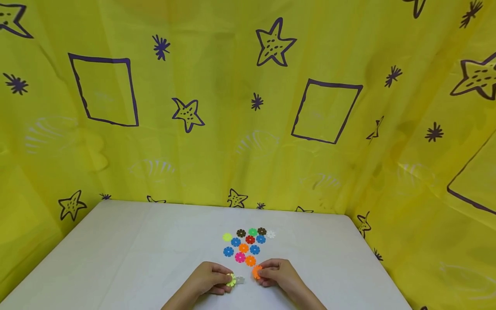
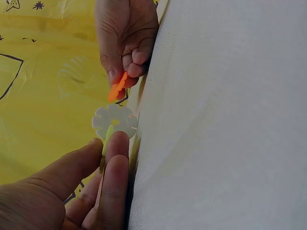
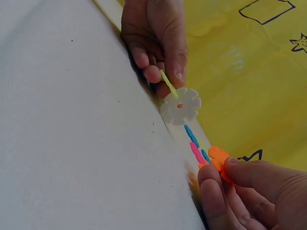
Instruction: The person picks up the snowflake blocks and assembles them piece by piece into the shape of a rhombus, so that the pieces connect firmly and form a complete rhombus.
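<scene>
Though the yellow curtain (image 1: 224, 150) fills most of your view, your work lies at the near side of the white table (image 1: 116, 249). Beyond your hands, the loose discs (image 1: 243, 248) lie bunched; keep your knuckles off them. Your left hand (image 1: 211, 277) pinches the yellow disc (image 1: 231, 280) between thumb and fingers, and the white disc (image 1: 240, 280) juts from it crosswise toward your other hand. Your right hand (image 1: 277, 273) pinches the orange disc (image 1: 256, 272), near the white one but apart from it.

The step looks like joining orange to white. To do it well, hold the left pair firm and bring orange in crosswise, notch to notch, on the free side of the white rim (image 2: 115, 108). Keep your right fingertips off the leading edge, and push straight; a twist could work yellow loose. How deeply yellow sits in white, I cannot tell.
</scene>
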The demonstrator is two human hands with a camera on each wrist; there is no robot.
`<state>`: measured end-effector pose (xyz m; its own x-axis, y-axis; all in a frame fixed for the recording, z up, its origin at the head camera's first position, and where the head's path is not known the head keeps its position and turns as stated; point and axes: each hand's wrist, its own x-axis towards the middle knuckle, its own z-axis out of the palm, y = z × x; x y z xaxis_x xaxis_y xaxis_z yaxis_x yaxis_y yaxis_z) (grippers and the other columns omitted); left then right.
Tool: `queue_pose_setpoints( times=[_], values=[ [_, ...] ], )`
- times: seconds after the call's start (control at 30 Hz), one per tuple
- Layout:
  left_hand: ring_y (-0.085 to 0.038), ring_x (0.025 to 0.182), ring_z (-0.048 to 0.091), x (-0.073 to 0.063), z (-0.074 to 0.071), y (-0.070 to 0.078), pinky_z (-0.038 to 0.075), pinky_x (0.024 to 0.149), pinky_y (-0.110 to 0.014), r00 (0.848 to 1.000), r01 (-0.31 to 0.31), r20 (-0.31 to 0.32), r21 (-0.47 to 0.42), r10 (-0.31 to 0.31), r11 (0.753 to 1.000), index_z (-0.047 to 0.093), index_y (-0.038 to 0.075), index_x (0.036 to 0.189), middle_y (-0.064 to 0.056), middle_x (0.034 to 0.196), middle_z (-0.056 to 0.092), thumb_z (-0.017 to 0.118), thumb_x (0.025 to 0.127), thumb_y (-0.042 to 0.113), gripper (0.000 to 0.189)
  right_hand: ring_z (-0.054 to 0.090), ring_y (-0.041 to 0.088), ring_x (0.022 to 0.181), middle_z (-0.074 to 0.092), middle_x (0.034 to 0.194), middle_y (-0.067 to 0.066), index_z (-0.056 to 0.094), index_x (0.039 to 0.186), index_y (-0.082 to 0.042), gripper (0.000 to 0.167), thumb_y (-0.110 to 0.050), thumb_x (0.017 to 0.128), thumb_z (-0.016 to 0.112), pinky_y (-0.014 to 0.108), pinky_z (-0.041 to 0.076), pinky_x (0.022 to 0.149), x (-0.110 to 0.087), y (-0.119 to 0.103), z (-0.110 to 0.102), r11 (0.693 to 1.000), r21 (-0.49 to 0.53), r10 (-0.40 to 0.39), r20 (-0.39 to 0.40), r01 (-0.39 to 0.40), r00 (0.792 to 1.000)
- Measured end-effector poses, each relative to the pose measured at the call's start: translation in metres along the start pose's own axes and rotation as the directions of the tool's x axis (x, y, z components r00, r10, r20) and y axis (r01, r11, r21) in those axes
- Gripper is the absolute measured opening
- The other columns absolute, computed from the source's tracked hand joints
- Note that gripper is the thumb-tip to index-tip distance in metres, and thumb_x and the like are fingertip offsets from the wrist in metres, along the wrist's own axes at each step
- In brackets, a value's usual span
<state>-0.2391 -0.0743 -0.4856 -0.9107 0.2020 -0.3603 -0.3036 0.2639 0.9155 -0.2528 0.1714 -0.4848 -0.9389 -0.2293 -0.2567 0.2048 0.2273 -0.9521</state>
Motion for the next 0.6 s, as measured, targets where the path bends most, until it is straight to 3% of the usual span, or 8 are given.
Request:
queue_pose_setpoints(
  times=[0.27,0.6],
  values=[
    [-0.011,0.067,0.071,-0.0004,0.0006,-0.0016,0.059,0.063,-0.023,0.999,-0.032,0.018,-0.014,0.032,0.999,0.072,-0.001,0.107,-0.005,0.084,0.074,0.071,0.090,0.010,0.020,0.069,0.013,0.067,0.074,0.082,0.008,0.067,0.106,0.005,0.023,-0.008,0.087,0.071,0.028,0.060,0.066,-0.0025,0.0004,0.0058,1.000,-0.015,0.008,-0.004,-0.008,1.000],
    [-0.011,0.066,0.070,0.0000,0.0012,-0.0015,0.059,0.062,-0.024,0.999,-0.030,0.012,-0.014,0.030,0.999,0.072,-0.002,0.106,-0.006,0.083,0.074,0.071,0.089,0.010,0.020,0.068,0.013,0.067,0.073,0.082,0.007,0.066,0.107,0.006,0.025,-0.009,0.088,0.071,0.027,0.060,0.065,-0.0054,-0.0002,0.0062,1.000,-0.001,-0.010,0.004,0.010,1.000]
  ],
)
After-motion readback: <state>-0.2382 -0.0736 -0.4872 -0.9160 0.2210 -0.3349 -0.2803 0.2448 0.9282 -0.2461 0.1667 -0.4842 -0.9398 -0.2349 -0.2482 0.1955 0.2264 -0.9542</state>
